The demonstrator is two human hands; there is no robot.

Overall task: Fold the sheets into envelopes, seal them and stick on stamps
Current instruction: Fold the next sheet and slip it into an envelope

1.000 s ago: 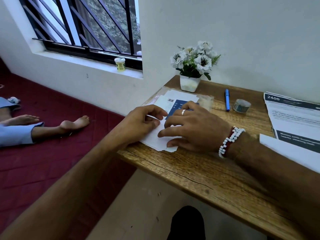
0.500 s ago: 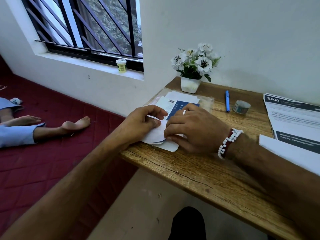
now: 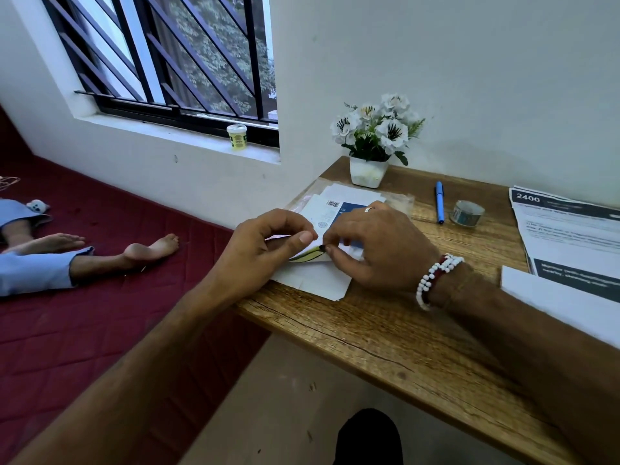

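Note:
A white folded envelope (image 3: 313,280) lies at the left front corner of the wooden table (image 3: 396,344). Above it my left hand (image 3: 265,250) and my right hand (image 3: 375,250) pinch a small curled sticker or stamp sheet (image 3: 307,255), white with green-yellow marks, between thumbs and fingertips. Behind the hands lies a clear plastic sleeve (image 3: 396,199) with white and blue printed papers (image 3: 330,209) in it. My right wrist carries a white and red bead bracelet.
A white pot of white flowers (image 3: 369,169) stands at the table's back. A blue pen (image 3: 439,206) and a tape roll (image 3: 468,213) lie right of it. Printed sheets (image 3: 567,236) and a white sheet (image 3: 563,303) cover the right side. A person's bare feet rest on the red mattress left.
Both hands have lifted off the envelope they were pressing flat. They now pinch a small curled sticker sheet between them just above it.

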